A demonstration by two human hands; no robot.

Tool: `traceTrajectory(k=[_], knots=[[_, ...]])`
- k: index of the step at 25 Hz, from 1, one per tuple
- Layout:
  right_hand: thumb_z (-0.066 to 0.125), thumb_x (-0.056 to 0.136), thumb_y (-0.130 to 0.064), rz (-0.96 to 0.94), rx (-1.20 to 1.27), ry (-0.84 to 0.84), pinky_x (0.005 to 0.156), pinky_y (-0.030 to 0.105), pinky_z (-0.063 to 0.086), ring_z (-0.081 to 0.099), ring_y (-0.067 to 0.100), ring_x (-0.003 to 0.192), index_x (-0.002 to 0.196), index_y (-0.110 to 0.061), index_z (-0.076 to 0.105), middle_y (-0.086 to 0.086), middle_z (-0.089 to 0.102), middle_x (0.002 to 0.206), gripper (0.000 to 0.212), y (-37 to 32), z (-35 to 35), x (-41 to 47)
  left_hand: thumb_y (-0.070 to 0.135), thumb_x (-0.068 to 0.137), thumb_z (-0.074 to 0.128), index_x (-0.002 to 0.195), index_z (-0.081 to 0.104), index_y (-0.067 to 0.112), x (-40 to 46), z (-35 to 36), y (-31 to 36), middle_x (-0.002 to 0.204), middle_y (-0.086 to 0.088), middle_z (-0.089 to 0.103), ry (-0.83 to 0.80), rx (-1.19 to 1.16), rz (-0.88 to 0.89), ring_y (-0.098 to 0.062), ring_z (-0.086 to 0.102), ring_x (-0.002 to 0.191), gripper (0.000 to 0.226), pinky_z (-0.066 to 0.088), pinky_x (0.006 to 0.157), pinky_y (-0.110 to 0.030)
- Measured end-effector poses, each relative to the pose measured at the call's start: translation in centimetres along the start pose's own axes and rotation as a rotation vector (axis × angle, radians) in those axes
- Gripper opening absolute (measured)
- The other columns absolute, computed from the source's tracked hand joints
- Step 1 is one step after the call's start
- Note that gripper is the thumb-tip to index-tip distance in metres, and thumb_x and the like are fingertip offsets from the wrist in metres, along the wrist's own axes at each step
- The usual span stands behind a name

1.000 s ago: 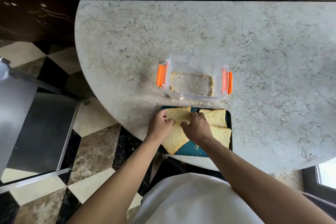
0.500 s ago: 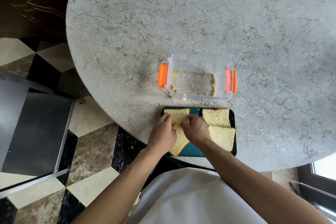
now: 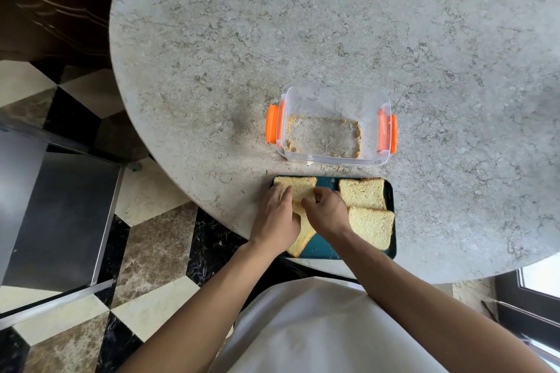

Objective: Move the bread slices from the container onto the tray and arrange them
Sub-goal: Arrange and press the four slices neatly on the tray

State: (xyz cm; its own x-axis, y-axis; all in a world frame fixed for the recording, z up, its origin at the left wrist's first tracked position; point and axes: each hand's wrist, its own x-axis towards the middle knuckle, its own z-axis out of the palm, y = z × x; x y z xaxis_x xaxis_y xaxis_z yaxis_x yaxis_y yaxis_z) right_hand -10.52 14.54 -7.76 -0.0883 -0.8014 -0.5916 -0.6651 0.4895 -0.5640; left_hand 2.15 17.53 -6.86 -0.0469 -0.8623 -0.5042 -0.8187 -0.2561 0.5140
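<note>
A dark teal tray (image 3: pixel 325 247) lies at the near edge of the stone table. Two bread slices rest on its right half, one at the back (image 3: pixel 362 192) and one in front (image 3: pixel 371 228). On the left half lie a back slice (image 3: pixel 298 185) and a front slice (image 3: pixel 303 238) turned crooked, its corner pointing toward me. My left hand (image 3: pixel 277 219) and my right hand (image 3: pixel 328 212) press down on these two left slices with fingers closed on them. The clear container (image 3: pixel 333 124) with orange clips stands behind the tray, holding only crumbs.
The round grey stone table (image 3: pixel 333 48) spreads far behind and to the right. Its curved edge drops to a chequered marble floor (image 3: pixel 151 239) on the left. A dark metal unit (image 3: pixel 57 221) stands at the left.
The crooked front left slice has slid a little further onto the tray. Both hands stayed on the left slices and moved slightly toward the tray's back.
</note>
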Motion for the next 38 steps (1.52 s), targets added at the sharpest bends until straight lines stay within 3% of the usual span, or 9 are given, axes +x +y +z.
traceTrajectory(k=[4, 10, 15, 20, 24, 27, 30, 34, 38], knots=[[0.052, 0.087, -0.033, -0.032, -0.031, -0.004, 0.092, 0.038, 0.049, 0.055, 0.025, 0.109, 0.123, -0.011, 0.062, 0.014, 0.062, 0.119, 0.043, 0.3, -0.2, -0.3, 0.015, 0.093, 0.051, 0.152, 0.025, 0.006, -0.1, 0.2, -0.1, 0.162, -0.016, 0.021, 0.04, 0.028, 0.042, -0.03, 0.011, 0.15, 0.065, 0.014, 0.121, -0.041], [0.059, 0.089, -0.027, -0.185, -0.156, -0.047, 0.099, 0.046, 0.048, 0.054, 0.032, 0.114, 0.134, -0.011, 0.052, 0.014, 0.049, 0.131, 0.048, 1.7, -0.3, -1.9, 0.014, 0.086, 0.06, 0.142, 0.041, 0.009, -2.0, 0.6, -1.6, 0.133, -0.014, 0.044, 0.255, -0.064, -0.086, -0.03, 0.036, 0.124, 0.059, 0.038, 0.101, -0.04], [0.059, 0.089, -0.022, -0.227, -0.192, -0.138, 0.095, 0.04, 0.051, 0.057, 0.031, 0.111, 0.136, -0.01, 0.049, 0.013, 0.042, 0.134, 0.05, 2.4, -0.7, -2.6, 0.02, 0.086, 0.067, 0.133, 0.047, 0.008, -3.4, 1.2, -4.0, 0.122, -0.013, 0.051, 0.204, -0.327, -0.384, -0.025, 0.053, 0.103, 0.052, 0.042, 0.083, -0.028], [0.059, 0.086, -0.016, -0.204, -0.153, -0.144, 0.092, 0.037, 0.052, 0.058, 0.025, 0.106, 0.132, -0.01, 0.052, 0.011, 0.051, 0.129, 0.047, 2.8, -1.0, -2.9, 0.013, 0.083, 0.068, 0.129, 0.053, 0.016, -4.4, 1.9, -4.0, 0.093, -0.001, 0.064, 0.151, -0.466, -0.403, -0.008, 0.061, 0.078, 0.049, 0.039, 0.06, -0.016], [0.061, 0.088, -0.016, -0.157, -0.086, -0.143, 0.077, 0.037, 0.058, 0.067, 0.022, 0.089, 0.121, -0.012, 0.061, 0.005, 0.07, 0.109, 0.032, 3.6, -1.2, -3.1, 0.011, 0.082, 0.067, 0.124, 0.057, 0.017, -5.0, 2.3, -3.2, 0.092, 0.007, 0.063, 0.162, -0.46, -0.329, -0.003, 0.061, 0.078, 0.043, 0.041, 0.062, -0.014], [0.06, 0.087, -0.023, -0.043, -0.064, -0.106, 0.061, 0.034, 0.056, 0.065, 0.019, 0.072, 0.092, -0.018, 0.065, 0.0, 0.07, 0.085, 0.008, 4.0, -1.6, -3.4, 0.009, 0.085, 0.065, 0.12, 0.06, 0.016, -5.4, 2.5, -2.8, 0.098, 0.003, 0.062, 0.183, -0.38, -0.236, -0.007, 0.062, 0.082, 0.037, 0.042, 0.065, -0.011], [0.058, 0.083, -0.022, 0.059, -0.052, -0.097, 0.058, 0.036, 0.061, 0.069, 0.021, 0.064, 0.073, -0.015, 0.067, 0.004, 0.072, 0.07, 0.015, 4.6, -2.0, -4.0, 0.006, 0.088, 0.061, 0.117, 0.063, 0.015, -5.5, 2.6, -2.5, 0.111, 0.001, 0.06, 0.191, -0.248, -0.092, -0.011, 0.061, 0.096, 0.031, 0.042, 0.075, -0.01], [0.054, 0.079, -0.02, 0.086, -0.094, -0.18, 0.064, 0.037, 0.063, 0.074, 0.025, 0.067, 0.079, -0.007, 0.069, 0.008, 0.075, 0.072, 0.02, 5.6, -1.8, -4.9, 0.004, 0.091, 0.056, 0.125, 0.063, 0.013, -5.1, 2.5, -2.0, 0.125, 0.003, 0.057, 0.156, -0.094, 0.067, -0.011, 0.057, 0.109, 0.036, 0.044, 0.088, -0.02], [0.056, 0.082, -0.028, 0.0, -0.281, -0.154, 0.057, 0.029, 0.043, 0.061, 0.028, 0.07, 0.078, -0.009, 0.06, 0.011, 0.067, 0.082, 0.02, 5.7, -1.4, -5.1, 0.001, 0.091, 0.054, 0.128, 0.062, 0.011, -5.1, 3.2, -1.4, 0.127, 0.001, 0.057, 0.135, 0.089, 0.167, -0.018, 0.047, 0.122, 0.039, 0.043, 0.102, -0.033]])
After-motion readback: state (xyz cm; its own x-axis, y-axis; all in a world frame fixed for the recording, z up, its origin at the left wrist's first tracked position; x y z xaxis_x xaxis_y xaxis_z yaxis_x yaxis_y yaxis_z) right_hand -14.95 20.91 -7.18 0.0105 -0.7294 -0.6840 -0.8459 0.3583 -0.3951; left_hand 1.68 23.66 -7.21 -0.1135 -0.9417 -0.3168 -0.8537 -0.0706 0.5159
